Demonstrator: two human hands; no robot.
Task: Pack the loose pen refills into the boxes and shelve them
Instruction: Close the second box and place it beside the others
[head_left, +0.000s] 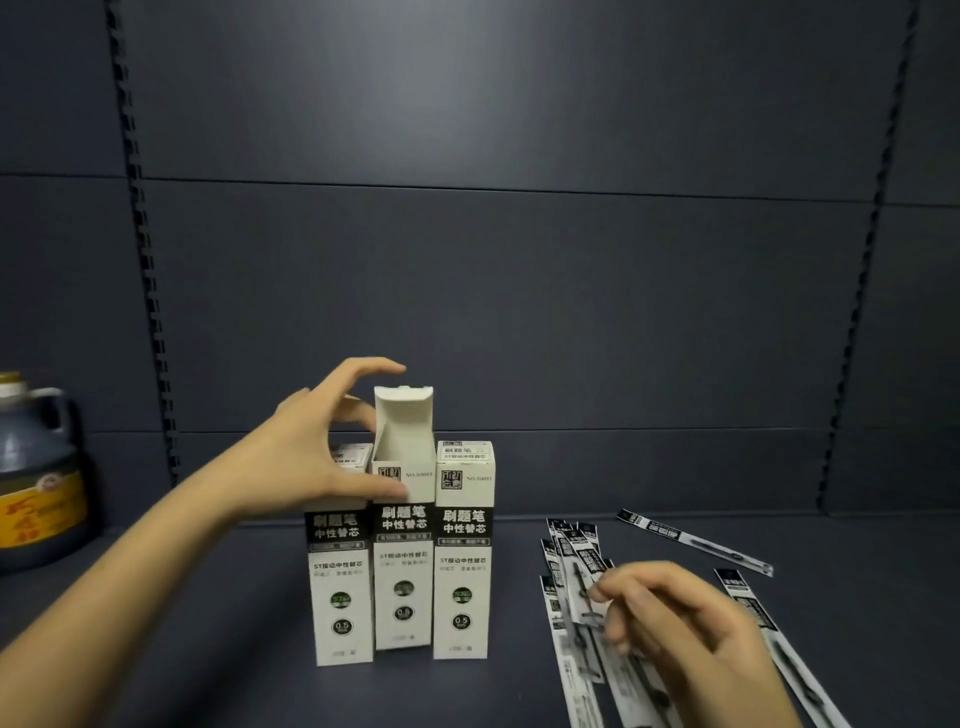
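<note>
Three white-and-black refill boxes stand upright side by side on the dark shelf: the left box (340, 582), the middle box (404, 571) and the right box (462, 571). The middle box is open, its top flap (403, 410) raised. My left hand (311, 457) holds this box at the top, thumb on its front, fingers arched over and behind the flap. To the right lies a pile of loose pen refills (569, 556) in thin packets. My right hand (675, 623) hovers over the pile, its curled fingertips pinching one refill.
A single refill (696, 543) lies apart behind the pile, and another refill (753, 608) lies at the far right. A dark jug with a yellow label (36, 467) stands at the left edge. The shelf (208, 623) has a dark back panel (519, 312).
</note>
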